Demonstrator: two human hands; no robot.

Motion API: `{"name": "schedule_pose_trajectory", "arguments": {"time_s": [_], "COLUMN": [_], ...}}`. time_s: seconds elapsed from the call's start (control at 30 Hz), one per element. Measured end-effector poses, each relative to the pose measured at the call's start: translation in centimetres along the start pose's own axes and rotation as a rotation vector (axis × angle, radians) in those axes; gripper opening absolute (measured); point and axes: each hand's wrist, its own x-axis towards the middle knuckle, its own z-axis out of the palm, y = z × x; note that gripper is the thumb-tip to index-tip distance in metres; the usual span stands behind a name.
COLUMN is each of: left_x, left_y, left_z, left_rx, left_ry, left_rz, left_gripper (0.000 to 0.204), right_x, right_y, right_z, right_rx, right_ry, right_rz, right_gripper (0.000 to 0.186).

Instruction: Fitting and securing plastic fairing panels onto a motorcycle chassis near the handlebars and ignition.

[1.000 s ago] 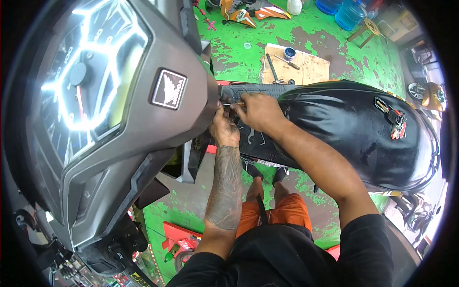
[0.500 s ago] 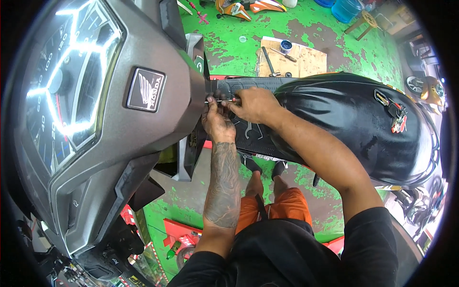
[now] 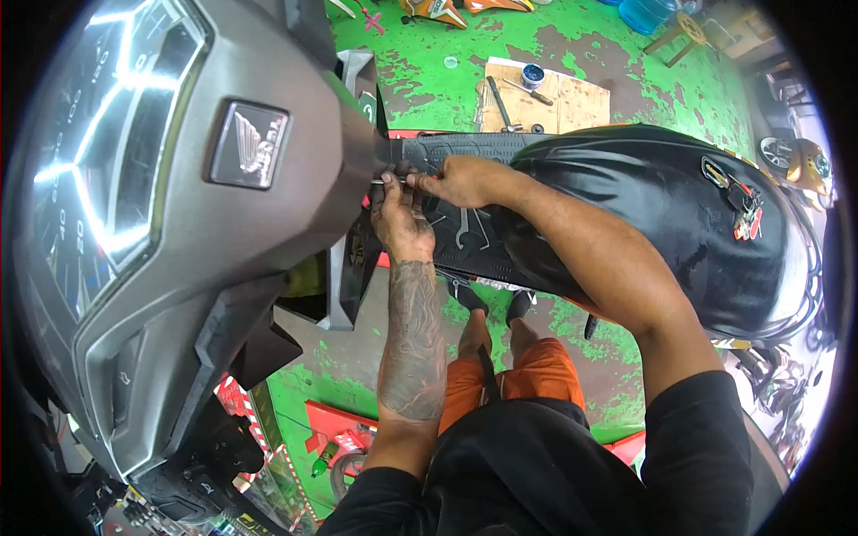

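My right hand (image 3: 460,181) is closed round the handle of a screwdriver (image 3: 385,182), with a bit of red showing at its fingers. Its thin metal shaft points left at the rear edge of the scooter's front panel (image 3: 308,152). My left hand (image 3: 404,223), palm up, pinches the shaft between thumb and fingers close to that panel. What the tip meets is hidden behind the panel's edge. Below both hands lies the scooter's black footboard (image 3: 451,259), with a metal wrench (image 3: 462,234) on it.
A black seat (image 3: 608,196) with keys (image 3: 744,207) on it stands to the right. On the green floor beyond, a wooden board (image 3: 585,107) holds a blue tub (image 3: 533,75), a hammer (image 3: 499,103) and another tool. An orange fairing (image 3: 435,11) lies at the far edge.
The view has shifted a little, so the front panel sits farther left and higher. Both hands keep their hold on the screwdriver, my right fist slightly turned.
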Motion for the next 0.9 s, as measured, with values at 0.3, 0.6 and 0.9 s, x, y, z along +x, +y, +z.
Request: {"name": "schedule_pose_trajectory", "arguments": {"time_s": [0.3,0.6,0.9], "left_x": [-1.4,-2.7,-2.5], "left_y": [1.6,2.2,2.5], "left_z": [-0.1,-1.3,-2.4], "left_rx": [0.203,0.212,0.211], "left_ry": [-0.095,-0.152,-0.155], "left_rz": [-0.136,-0.165,-0.12], "left_gripper": [0.027,0.03,0.028], "right_x": [-1.1,-4.5,-5.3], "right_y": [0.0,-1.1,-1.9], "right_z": [0.3,2.7,3.3], "right_rx": [-0.14,-0.18,-0.146], "right_ry": [-0.014,0.119,0.19], "right_rz": [-0.014,-0.031,-0.084], "right_gripper": [0.076,0.05,0.053]}}
